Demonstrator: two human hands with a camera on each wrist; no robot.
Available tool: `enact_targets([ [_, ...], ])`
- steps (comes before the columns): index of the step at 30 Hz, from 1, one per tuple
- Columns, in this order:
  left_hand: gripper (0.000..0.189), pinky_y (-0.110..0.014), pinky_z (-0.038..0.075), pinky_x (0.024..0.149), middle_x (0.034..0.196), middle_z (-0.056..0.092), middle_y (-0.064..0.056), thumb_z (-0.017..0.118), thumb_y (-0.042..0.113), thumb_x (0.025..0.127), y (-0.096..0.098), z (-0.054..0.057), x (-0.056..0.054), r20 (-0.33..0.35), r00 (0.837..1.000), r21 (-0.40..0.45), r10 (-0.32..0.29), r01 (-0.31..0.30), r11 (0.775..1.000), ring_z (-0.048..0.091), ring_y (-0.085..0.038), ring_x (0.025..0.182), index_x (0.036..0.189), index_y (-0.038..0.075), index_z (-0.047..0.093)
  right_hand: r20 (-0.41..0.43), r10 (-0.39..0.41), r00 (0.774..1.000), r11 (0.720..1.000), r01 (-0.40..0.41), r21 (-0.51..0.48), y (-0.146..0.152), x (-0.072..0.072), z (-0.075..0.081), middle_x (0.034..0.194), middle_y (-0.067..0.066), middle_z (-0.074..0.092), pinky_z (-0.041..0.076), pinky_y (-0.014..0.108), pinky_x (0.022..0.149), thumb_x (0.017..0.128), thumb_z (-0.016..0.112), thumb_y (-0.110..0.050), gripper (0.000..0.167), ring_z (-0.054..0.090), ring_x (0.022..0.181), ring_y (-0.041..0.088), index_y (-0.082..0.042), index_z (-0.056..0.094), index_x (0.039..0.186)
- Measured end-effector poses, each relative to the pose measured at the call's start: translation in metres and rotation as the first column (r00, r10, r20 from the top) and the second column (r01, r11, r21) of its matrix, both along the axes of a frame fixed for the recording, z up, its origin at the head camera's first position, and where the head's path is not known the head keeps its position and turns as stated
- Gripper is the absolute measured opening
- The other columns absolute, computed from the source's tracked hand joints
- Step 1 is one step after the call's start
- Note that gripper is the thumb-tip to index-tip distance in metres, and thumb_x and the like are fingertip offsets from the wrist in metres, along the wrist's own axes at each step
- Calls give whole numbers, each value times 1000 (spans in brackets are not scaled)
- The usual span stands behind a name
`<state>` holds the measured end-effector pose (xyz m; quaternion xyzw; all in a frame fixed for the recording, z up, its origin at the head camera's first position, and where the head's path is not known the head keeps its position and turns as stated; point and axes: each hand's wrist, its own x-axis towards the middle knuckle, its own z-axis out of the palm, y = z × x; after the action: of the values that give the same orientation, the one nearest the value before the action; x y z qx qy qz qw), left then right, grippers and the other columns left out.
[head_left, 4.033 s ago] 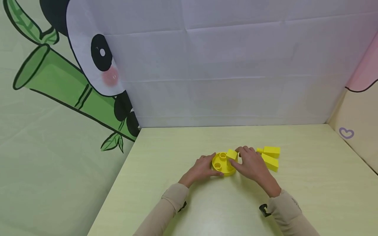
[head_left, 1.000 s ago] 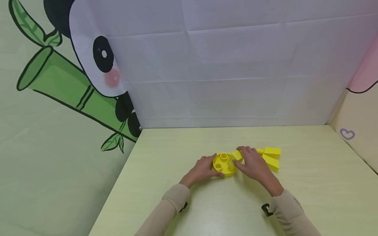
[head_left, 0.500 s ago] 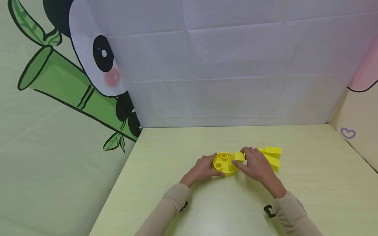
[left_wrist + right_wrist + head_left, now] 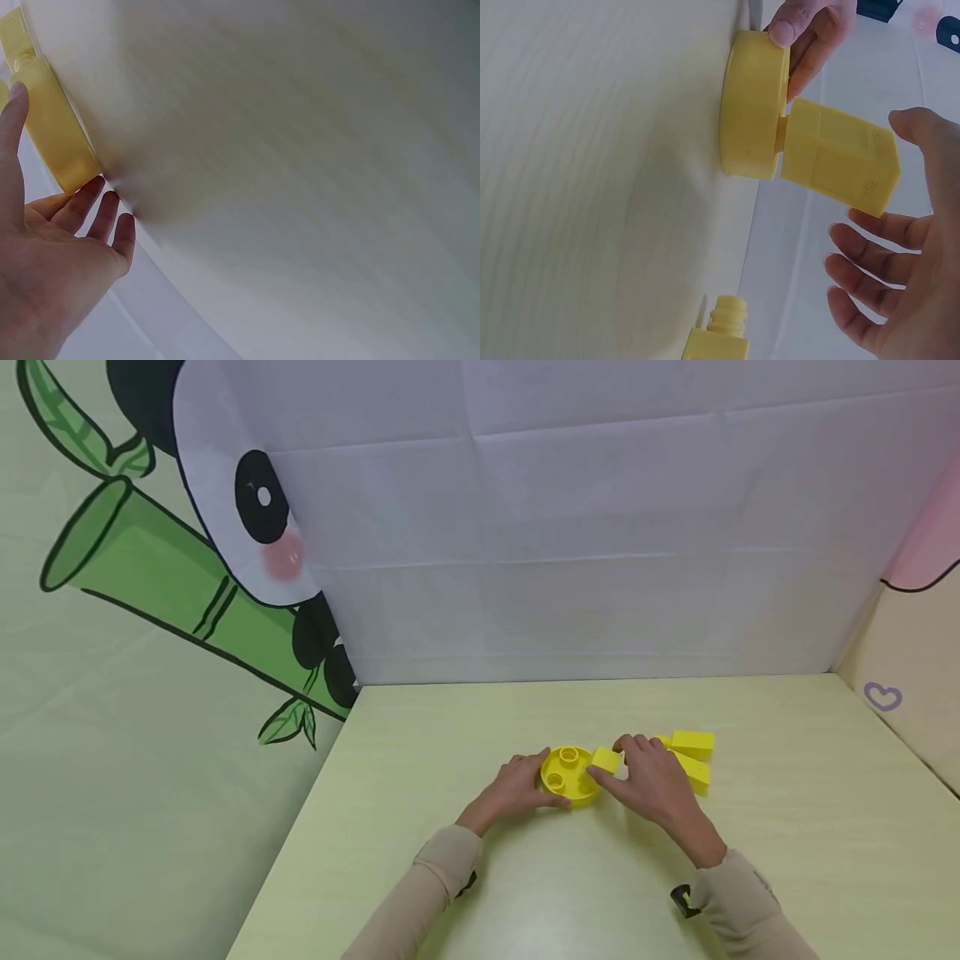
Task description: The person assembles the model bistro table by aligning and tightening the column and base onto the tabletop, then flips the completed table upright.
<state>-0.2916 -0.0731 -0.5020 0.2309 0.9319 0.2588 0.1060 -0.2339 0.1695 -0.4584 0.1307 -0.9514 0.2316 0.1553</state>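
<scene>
Right grip (image 4: pixel 654 782) shifted rightward, tilted yellow block (image 4: pixel 838 157) likewise

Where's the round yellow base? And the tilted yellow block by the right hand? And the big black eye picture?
Round yellow base (image 4: pixel 751 109): right wrist view, on its curved side.
Tilted yellow block (image 4: pixel 606 760): head view, on its top face.
Big black eye (image 4: pixel 261 518): head view, on its dark lower part.
</scene>
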Motion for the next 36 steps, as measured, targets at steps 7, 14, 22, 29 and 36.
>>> enact_targets([
  [7,99,-50,35,115,155,50,-7,78,57,88,2,-2,-1,2,1000,-5,6,-6,1000,43,-30,139,161,6,36,-11,20,1000,1000,-20,1,-1,-1,-2,85,7,59,47,40,68,93,77,-36,42,51,75,23,1,65,106],
  [14,99,-51,35,115,155,50,-7,78,57,88,1,-2,-1,3,1000,-9,0,0,1000,43,-30,139,161,6,35,-8,-5,1000,1000,5,14,-4,2,-2,78,2,55,45,39,64,92,77,-38,42,50,70,21,1,65,103],
  [22,99,-49,36,114,155,51,-7,77,57,88,1,-3,-2,-10,1000,-3,-10,10,1000,44,-30,138,161,5,35,22,-22,1000,998,21,63,-7,4,0,81,6,59,49,48,71,94,73,-47,49,55,76,29,1,65,98],
  [29,99,-50,37,114,154,51,-7,79,57,87,0,-3,-1,-10,1000,9,-9,9,1000,45,-30,137,160,5,36,63,95,993,995,-97,38,-4,5,3,119,20,67,49,60,90,94,71,-35,57,61,104,40,2,60,134],
  [36,99,-49,36,114,155,51,-6,79,57,87,-2,-2,-1,-21,1000,11,-7,8,1000,45,-30,137,160,5,36,39,143,989,987,-145,62,-7,4,2,104,13,67,53,51,80,94,77,-31,49,60,92,31,4,62,125],
])
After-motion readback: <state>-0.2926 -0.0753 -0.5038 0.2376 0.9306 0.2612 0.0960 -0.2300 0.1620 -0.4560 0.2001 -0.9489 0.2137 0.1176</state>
